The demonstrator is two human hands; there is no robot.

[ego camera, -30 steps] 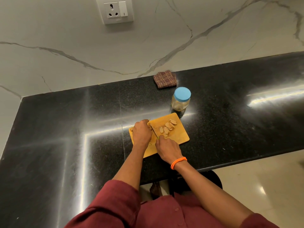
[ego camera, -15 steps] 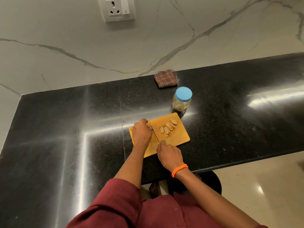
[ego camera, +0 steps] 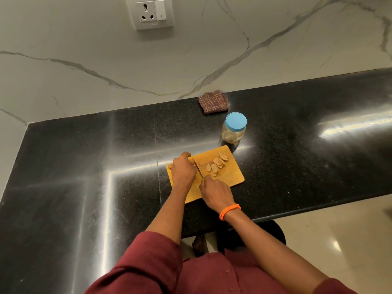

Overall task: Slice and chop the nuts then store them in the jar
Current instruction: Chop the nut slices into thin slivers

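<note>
On the board (ego camera: 231, 177), the left hand (ego camera: 182, 171) curls over a nut to steady it; the right hand (ego camera: 216, 193) grips the knife (ego camera: 198, 169) just beside; slices (ego camera: 215, 165) lie at 2 o'clock; the lidded jar (ego camera: 233, 129) waits at 1.

Folded brown checked cloth (ego camera: 213, 102) far beyond the hands against the wall, white socket and switch plate (ego camera: 152, 12) high above them on veined marble wall (ego camera: 84, 49), glossy black counter (ego camera: 84, 166), beige floor (ego camera: 339, 230) to their right
</note>
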